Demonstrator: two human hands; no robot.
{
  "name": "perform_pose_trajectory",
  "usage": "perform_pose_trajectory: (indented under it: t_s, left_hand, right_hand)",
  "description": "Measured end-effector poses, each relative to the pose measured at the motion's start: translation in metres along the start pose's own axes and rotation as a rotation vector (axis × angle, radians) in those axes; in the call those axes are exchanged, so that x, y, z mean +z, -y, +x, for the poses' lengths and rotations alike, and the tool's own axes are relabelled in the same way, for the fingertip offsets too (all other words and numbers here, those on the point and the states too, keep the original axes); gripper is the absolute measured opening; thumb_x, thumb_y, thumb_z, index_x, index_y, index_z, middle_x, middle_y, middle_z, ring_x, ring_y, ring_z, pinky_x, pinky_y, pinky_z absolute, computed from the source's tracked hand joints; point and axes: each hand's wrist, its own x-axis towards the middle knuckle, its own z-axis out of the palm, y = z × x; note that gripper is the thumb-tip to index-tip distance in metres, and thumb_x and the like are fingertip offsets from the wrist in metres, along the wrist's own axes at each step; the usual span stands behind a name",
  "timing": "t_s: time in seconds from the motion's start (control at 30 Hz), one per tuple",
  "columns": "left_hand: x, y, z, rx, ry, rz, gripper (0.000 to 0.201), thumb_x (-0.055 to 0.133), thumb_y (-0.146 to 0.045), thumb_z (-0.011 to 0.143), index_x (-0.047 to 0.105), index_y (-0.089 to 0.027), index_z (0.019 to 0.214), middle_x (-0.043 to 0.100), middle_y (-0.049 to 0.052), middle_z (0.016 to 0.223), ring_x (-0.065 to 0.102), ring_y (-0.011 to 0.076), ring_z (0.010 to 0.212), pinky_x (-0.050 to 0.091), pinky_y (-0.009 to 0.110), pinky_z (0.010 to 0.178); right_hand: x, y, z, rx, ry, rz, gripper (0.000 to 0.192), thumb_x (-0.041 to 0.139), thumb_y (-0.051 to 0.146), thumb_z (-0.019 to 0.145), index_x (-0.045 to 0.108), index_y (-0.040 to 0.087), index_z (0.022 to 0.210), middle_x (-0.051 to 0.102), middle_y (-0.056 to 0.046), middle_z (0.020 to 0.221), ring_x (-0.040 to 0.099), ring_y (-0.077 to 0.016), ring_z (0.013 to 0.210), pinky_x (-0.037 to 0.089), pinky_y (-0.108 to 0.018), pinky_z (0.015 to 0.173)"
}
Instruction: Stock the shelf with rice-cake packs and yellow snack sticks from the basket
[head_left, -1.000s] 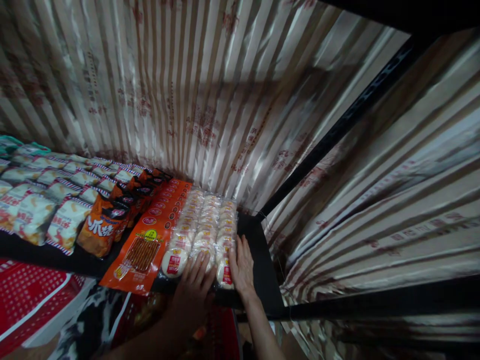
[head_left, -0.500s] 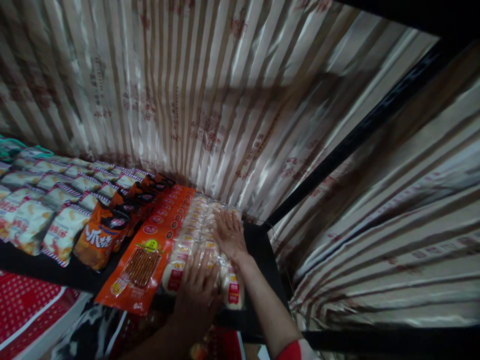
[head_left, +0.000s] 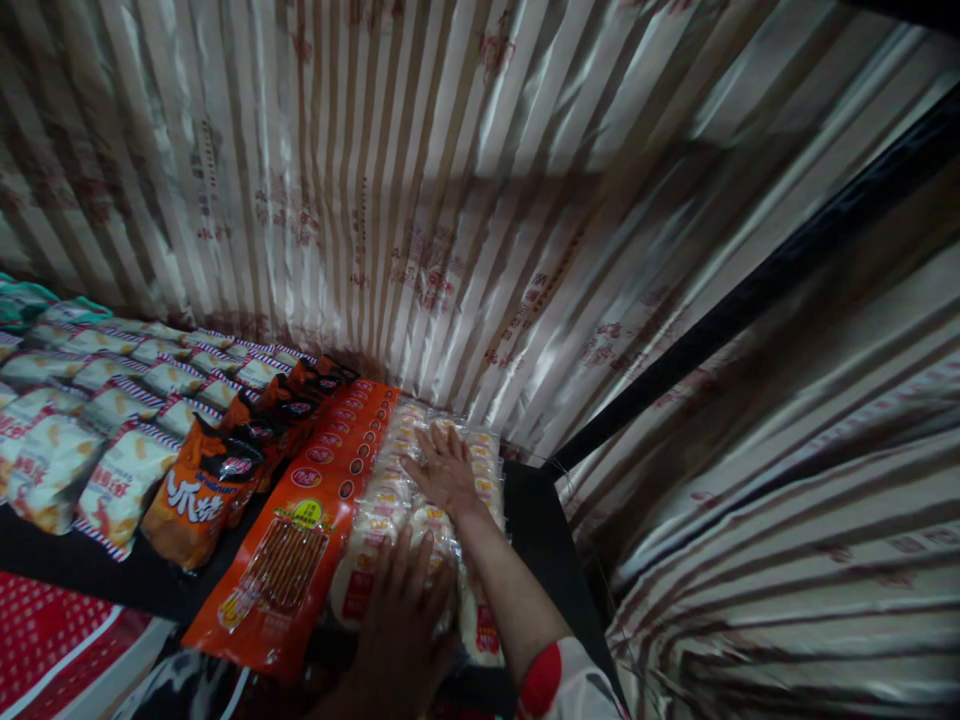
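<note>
Rows of clear-wrapped pale snack packets (head_left: pixel 364 560) with red and yellow labels lie on the black shelf. My left hand (head_left: pixel 409 610) rests on the front packets, its fingers spread and pointing away from me. Farther back, my right hand (head_left: pixel 446 475) lies flat over the middle rows, fingers stretched out. Parts of the packets are hidden under both palms. Touching the rows on their left is a long orange packet (head_left: pixel 277 630), its window showing thin brown sticks.
Orange-and-black snack bags (head_left: pixel 199 500) stand left of the long packet, then rows of white snack bags (head_left: pixel 124 480). Behind hangs a striped, wrinkled sheet (head_left: pixel 420 230). A black post (head_left: pixel 675 360) slants up at the right. A red dotted box (head_left: pixel 52 640) sits below the shelf.
My right hand has shifted left across the packets, uncovering the right-hand row. My left hand stays on the front packets. The view has moved slightly.
</note>
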Motion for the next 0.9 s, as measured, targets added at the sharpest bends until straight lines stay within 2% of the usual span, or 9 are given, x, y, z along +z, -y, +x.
perform_pose_trajectory:
  t_s: [0.33, 0.67, 0.8, 0.9]
  left_hand:
    - [-0.001, 0.005, 0.000, 0.006, 0.022, 0.005, 0.058, 0.052, -0.053, 0.079, 0.049, -0.028, 0.131, 0.048, 0.006, 0.138, 0.031, 0.0326, 0.134, 0.016, 0.049, 0.110]
    - [-0.003, 0.007, 0.000, -0.013, 0.030, -0.004, 0.056, 0.053, -0.050, 0.079, 0.049, -0.028, 0.131, 0.049, 0.006, 0.137, 0.028, 0.0324, 0.135, 0.014, 0.050, 0.111]
    - [-0.005, 0.006, 0.001, 0.002, 0.019, -0.030, 0.053, 0.052, -0.046, 0.081, 0.051, -0.026, 0.130, 0.051, 0.007, 0.136, 0.029, 0.0313, 0.135, 0.013, 0.049, 0.112]
    - [-0.008, 0.007, 0.000, 0.012, 0.022, -0.048, 0.053, 0.052, -0.046, 0.082, 0.050, -0.025, 0.131, 0.051, 0.008, 0.136, 0.031, 0.0305, 0.135, 0.015, 0.050, 0.112]
  right_hand:
    - [0.007, 0.002, 0.003, 0.012, -0.061, 0.010, 0.070, 0.032, 0.072, 0.082, 0.037, 0.034, 0.141, 0.027, -0.002, 0.153, 0.012, -0.0313, 0.142, 0.015, -0.048, 0.111]
    - [0.007, 0.004, 0.004, 0.019, -0.040, 0.061, 0.071, 0.031, 0.073, 0.082, 0.036, 0.033, 0.141, 0.025, -0.001, 0.154, 0.008, -0.0298, 0.143, 0.012, -0.048, 0.112]
    - [0.000, 0.005, 0.003, 0.005, 0.011, 0.069, 0.074, 0.026, 0.073, 0.083, 0.029, 0.032, 0.144, 0.018, -0.003, 0.155, 0.002, -0.0291, 0.143, 0.006, -0.051, 0.113]
    - [-0.012, -0.001, -0.002, -0.011, -0.015, 0.066, 0.069, 0.026, 0.067, 0.087, 0.028, 0.030, 0.145, 0.016, -0.004, 0.156, 0.003, -0.0264, 0.144, 0.006, -0.049, 0.113]
